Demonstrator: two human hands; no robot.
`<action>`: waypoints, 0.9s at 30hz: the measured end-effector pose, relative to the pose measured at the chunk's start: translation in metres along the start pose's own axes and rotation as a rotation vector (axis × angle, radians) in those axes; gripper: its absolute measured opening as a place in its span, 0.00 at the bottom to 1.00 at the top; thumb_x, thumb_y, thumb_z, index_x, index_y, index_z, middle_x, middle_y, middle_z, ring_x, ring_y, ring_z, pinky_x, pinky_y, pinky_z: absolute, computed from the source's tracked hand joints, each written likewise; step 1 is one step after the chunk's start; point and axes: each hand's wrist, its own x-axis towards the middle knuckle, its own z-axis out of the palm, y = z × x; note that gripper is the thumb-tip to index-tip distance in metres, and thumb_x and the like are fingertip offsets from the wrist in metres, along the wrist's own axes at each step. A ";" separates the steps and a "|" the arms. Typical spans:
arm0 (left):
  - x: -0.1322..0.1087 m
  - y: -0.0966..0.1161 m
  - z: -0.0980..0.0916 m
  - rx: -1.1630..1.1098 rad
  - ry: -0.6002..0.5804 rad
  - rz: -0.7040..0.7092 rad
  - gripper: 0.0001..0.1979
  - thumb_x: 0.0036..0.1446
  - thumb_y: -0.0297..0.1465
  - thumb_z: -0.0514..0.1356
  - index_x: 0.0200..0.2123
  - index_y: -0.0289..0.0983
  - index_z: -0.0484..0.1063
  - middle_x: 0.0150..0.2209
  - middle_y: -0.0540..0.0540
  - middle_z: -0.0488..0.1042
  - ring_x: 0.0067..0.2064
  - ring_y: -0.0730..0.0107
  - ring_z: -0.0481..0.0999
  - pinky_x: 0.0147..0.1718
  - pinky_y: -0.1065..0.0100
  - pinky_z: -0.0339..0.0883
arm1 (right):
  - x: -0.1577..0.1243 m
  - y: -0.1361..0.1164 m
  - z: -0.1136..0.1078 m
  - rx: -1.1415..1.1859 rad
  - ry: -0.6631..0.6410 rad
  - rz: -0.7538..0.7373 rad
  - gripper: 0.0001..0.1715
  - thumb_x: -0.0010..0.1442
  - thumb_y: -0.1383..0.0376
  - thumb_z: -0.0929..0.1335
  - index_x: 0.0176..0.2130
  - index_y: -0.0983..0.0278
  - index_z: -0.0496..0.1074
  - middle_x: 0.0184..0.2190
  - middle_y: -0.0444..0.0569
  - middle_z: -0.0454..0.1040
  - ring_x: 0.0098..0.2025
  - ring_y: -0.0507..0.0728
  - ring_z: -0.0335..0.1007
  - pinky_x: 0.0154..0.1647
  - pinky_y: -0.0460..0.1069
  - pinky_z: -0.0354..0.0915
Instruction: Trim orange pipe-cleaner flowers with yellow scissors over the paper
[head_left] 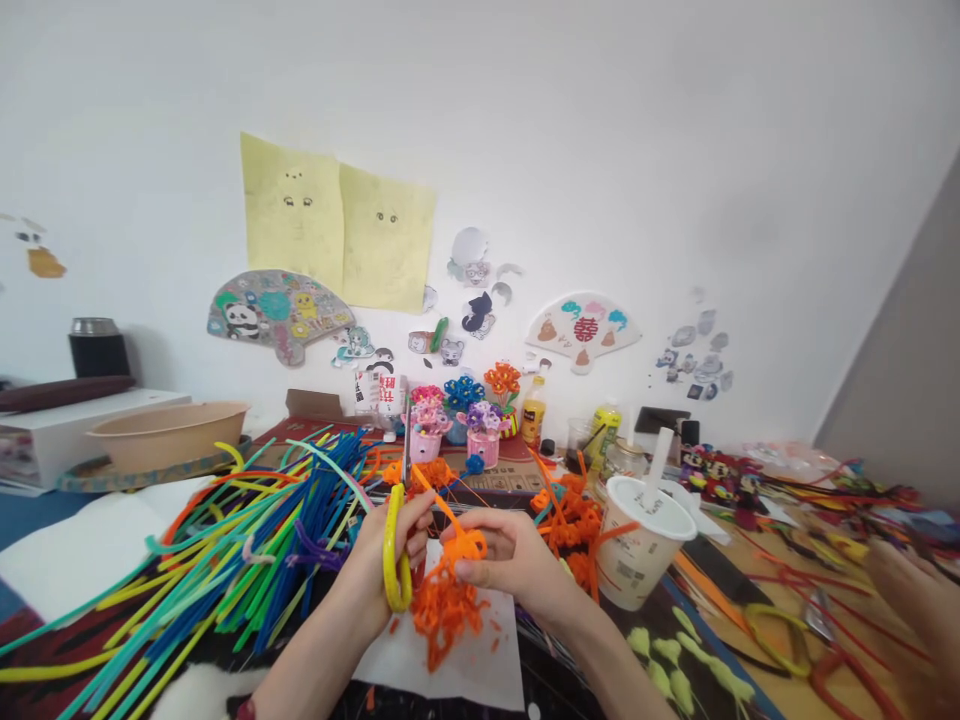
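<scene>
My left hand (373,550) is closed with yellow-handled scissors (391,560) in it, their blades pointing up and away from me. Its fingertips are also at an orange pipe-cleaner stem (439,500). The stem runs to an orange looped pipe-cleaner piece (466,545), which my right hand (517,560) pinches between thumb and fingers. Just below hangs or lies a mass of orange pipe-cleaner loops (446,615); whether it joins the held piece I cannot tell. Under both hands, a white paper sheet (499,675) carries small orange clippings.
Loose coloured pipe cleaners (247,550) spread at left. More orange pieces (574,515) and a lidded cup with a straw (645,545) stand close on the right. Potted pipe-cleaner flowers (484,430) line the back. Another person's hand (911,590) is at far right, near yellow-and-red scissors (780,635).
</scene>
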 end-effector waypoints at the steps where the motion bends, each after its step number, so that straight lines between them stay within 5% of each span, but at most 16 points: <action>1: 0.000 0.000 0.000 -0.007 0.000 -0.013 0.21 0.41 0.43 0.67 0.17 0.38 0.59 0.09 0.60 0.54 0.12 0.84 0.51 0.11 0.79 0.47 | 0.000 0.000 0.000 0.001 -0.003 -0.005 0.22 0.40 0.65 0.78 0.38 0.65 0.76 0.37 0.49 0.76 0.38 0.55 0.72 0.41 0.49 0.66; 12: 0.003 -0.006 -0.001 -0.068 -0.016 -0.092 0.20 0.39 0.39 0.68 0.15 0.37 0.59 0.09 0.60 0.54 0.12 0.86 0.49 0.11 0.80 0.43 | 0.000 -0.002 0.002 0.008 -0.075 -0.060 0.19 0.42 0.64 0.78 0.37 0.65 0.77 0.38 0.51 0.76 0.41 0.58 0.72 0.42 0.51 0.66; 19: -0.001 -0.001 0.005 -0.150 0.018 -0.041 0.19 0.36 0.35 0.69 0.17 0.37 0.60 0.12 0.59 0.58 0.13 0.86 0.53 0.11 0.80 0.49 | 0.001 0.004 0.002 0.091 -0.148 0.024 0.21 0.44 0.66 0.77 0.40 0.68 0.76 0.35 0.52 0.76 0.38 0.57 0.73 0.42 0.52 0.66; 27: 0.006 0.004 -0.001 -0.163 0.070 -0.013 0.23 0.37 0.40 0.70 0.16 0.38 0.57 0.09 0.61 0.52 0.11 0.84 0.51 0.09 0.79 0.51 | 0.000 0.004 0.007 0.249 -0.194 0.098 0.24 0.60 0.56 0.67 0.52 0.67 0.69 0.33 0.53 0.76 0.34 0.54 0.75 0.41 0.51 0.66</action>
